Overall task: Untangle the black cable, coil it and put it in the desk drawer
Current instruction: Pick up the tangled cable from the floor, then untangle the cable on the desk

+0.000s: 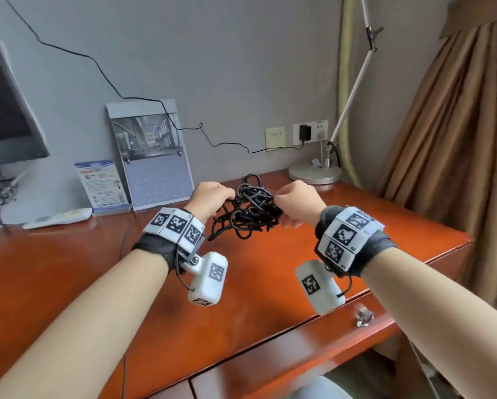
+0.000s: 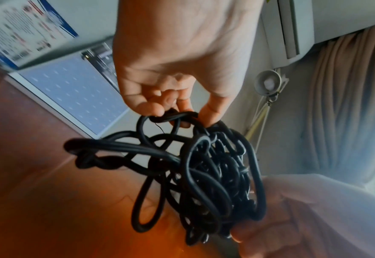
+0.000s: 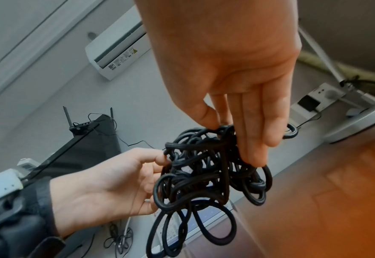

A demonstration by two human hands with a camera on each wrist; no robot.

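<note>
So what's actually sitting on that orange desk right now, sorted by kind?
Lamp base: 1
Calendar: 1
Info card: 1
Remote control: 1
Total: 4
The tangled black cable is not on the desk; the left hand and right hand hold it above the wood.

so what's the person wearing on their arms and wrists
Bare forearms, no sleeves. Each wrist carries a dark fabric strap under a band of white blocks printed with black square codes: left band, right band. A white coded camera pod hangs below each, thinly wired.
</note>
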